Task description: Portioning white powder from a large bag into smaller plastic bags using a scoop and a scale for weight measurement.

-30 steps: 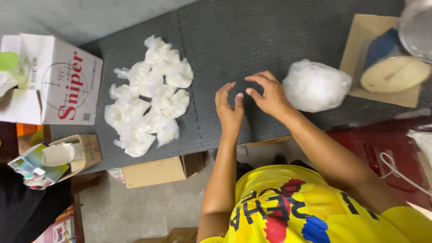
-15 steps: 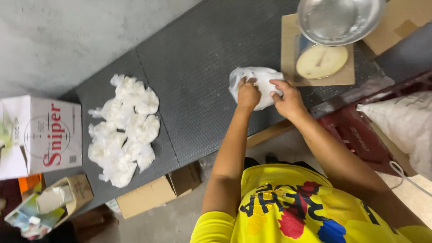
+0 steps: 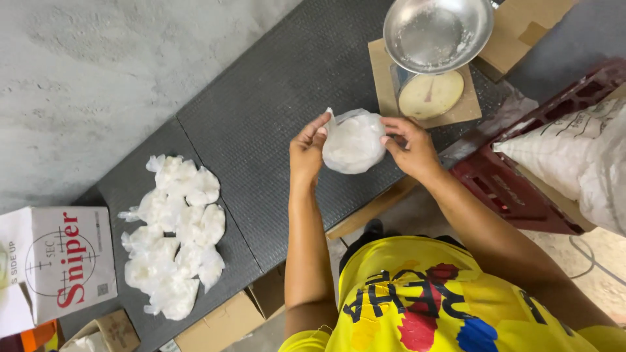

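I hold a clear plastic bag of white powder (image 3: 354, 143) between both hands, lifted just above the dark grey bench (image 3: 261, 117). My left hand (image 3: 306, 153) has its grip closed on the bag's left side, thumb and fingers pinching near its top corner. My right hand (image 3: 411, 146) has its grip closed on the right side, fingertips pressed into the plastic. Just beyond the bag on the far side, a dial scale with a steel pan (image 3: 437, 32) stands on a piece of cardboard. To the left on the bench lies a pile of filled white bags (image 3: 173, 234), well apart from my hands. A white carton (image 3: 62, 261) sits at the far left, and a large sack (image 3: 574, 156) rests on a red crate at right.
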